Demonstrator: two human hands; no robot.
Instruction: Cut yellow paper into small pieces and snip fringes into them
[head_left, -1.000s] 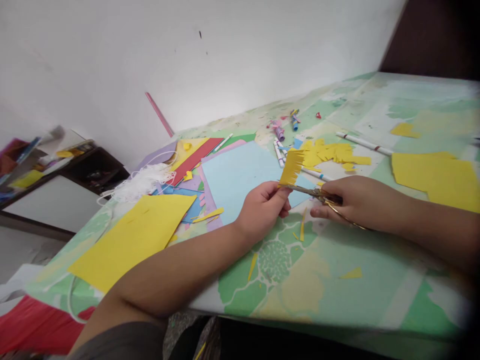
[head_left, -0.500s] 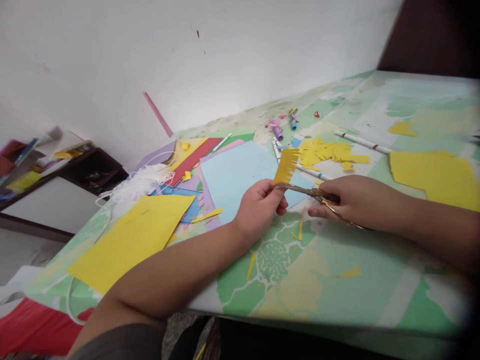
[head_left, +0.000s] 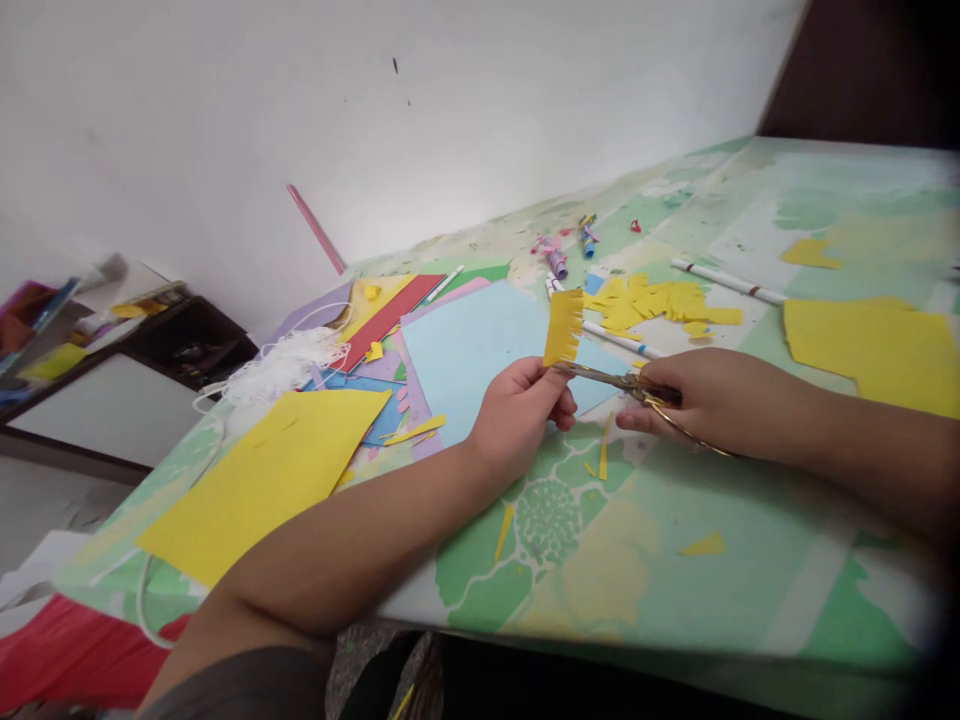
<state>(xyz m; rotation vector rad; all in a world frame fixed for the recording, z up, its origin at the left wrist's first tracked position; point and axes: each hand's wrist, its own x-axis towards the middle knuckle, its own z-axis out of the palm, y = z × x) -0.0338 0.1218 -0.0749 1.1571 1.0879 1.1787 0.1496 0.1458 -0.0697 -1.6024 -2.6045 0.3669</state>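
My left hand (head_left: 521, 405) pinches the lower end of a small yellow paper strip (head_left: 562, 328), which stands upright with a row of fringe cuts along its right edge. Wrapped round the handles of gold-coloured scissors (head_left: 626, 382) is my right hand (head_left: 697, 400). The scissor blades point left and meet the strip's lower edge by my left fingertips; whether they are parted is too small to tell. Behind the hands lies a light blue sheet (head_left: 476, 350). A heap of fringed yellow paper pieces (head_left: 652, 305) rests beyond the scissors.
Yellow sheets lie at left (head_left: 262, 480) and right (head_left: 885, 345). A tangle of white cord (head_left: 281, 365) sits beside coloured papers. White markers (head_left: 731, 283) and two small paper rolls (head_left: 556, 258) are farther back. Yellow scraps (head_left: 705, 544) dot the flowered tablecloth (head_left: 645, 620).
The fringed strip has turned slightly to the left and stands more upright. Both hands keep nearly the same place, with the scissors still at the strip's lower edge.
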